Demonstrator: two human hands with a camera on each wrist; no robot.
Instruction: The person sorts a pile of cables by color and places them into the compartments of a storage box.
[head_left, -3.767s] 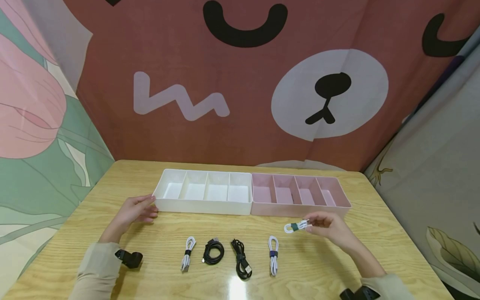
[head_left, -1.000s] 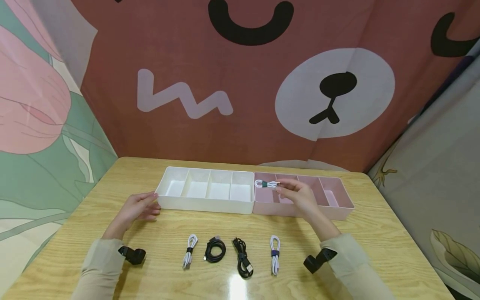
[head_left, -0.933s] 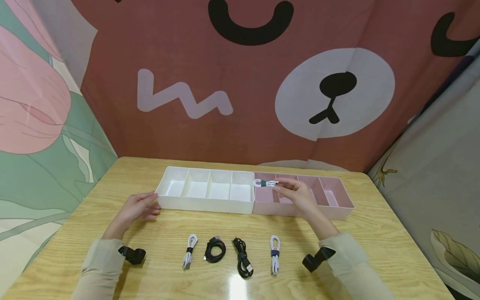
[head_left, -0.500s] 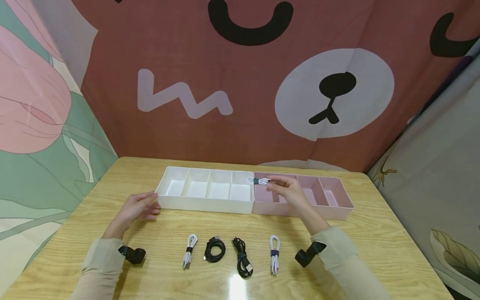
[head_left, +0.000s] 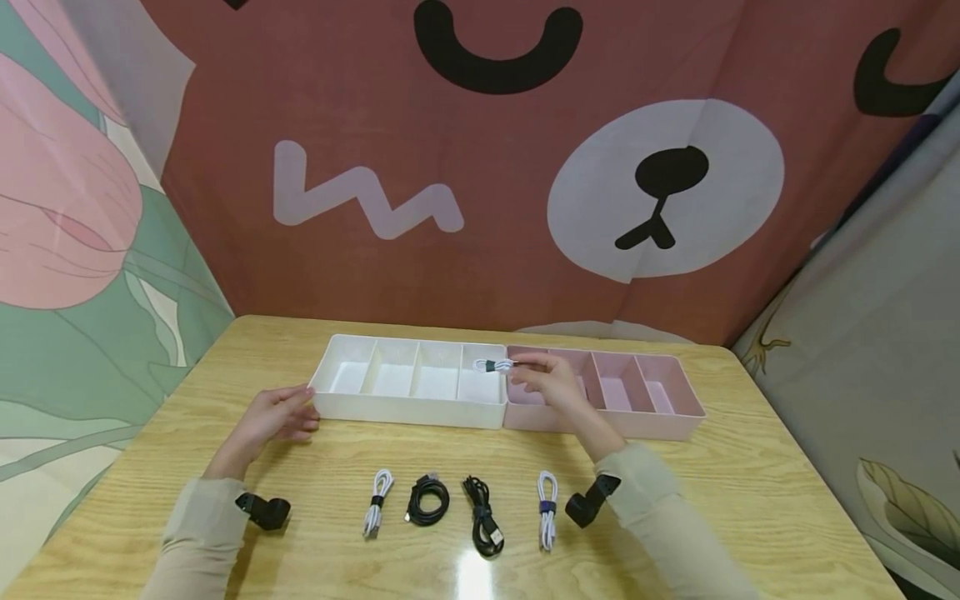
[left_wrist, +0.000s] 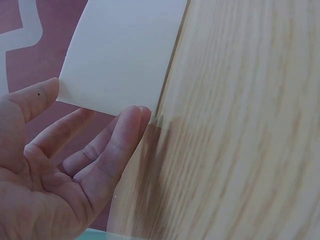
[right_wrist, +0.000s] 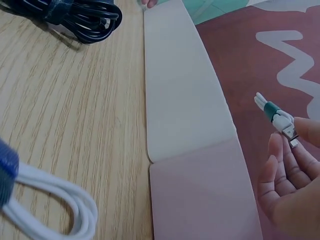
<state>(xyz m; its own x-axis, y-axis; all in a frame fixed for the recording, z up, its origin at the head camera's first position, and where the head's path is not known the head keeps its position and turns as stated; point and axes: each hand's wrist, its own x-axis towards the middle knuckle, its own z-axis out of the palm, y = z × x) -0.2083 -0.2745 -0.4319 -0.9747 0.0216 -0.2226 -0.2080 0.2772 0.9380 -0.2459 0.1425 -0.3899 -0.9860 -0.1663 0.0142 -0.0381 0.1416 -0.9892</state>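
Note:
Between thumb and fingers my right hand (head_left: pixel 553 385) pinches a bundled white USB cable (head_left: pixel 493 365) with a green tie. The cable is held above the rightmost compartment of a white divided box (head_left: pixel 408 411); its metal plug (right_wrist: pixel 290 134) shows in the right wrist view. My right hand itself is over the left end of a pink divided box (head_left: pixel 600 422), which adjoins the white one. At the white box's left end, my left hand (head_left: pixel 273 415) touches the end wall, thumb by the rim and other fingertips lower down, as the left wrist view shows.
A row of tied cables lies in front of the boxes: a white one with a black tie (head_left: pixel 377 502), a coiled black one (head_left: pixel 428 500), a longer black one (head_left: pixel 483 517) and a white one with a purple-blue tie (head_left: pixel 547 510). A patterned curtain (head_left: pixel 495 275) hangs behind the table.
My right hand has carried the green-tied cable from in front of the pink box up over it, then left above the white box's rightmost compartment. My left hand has stayed in place.

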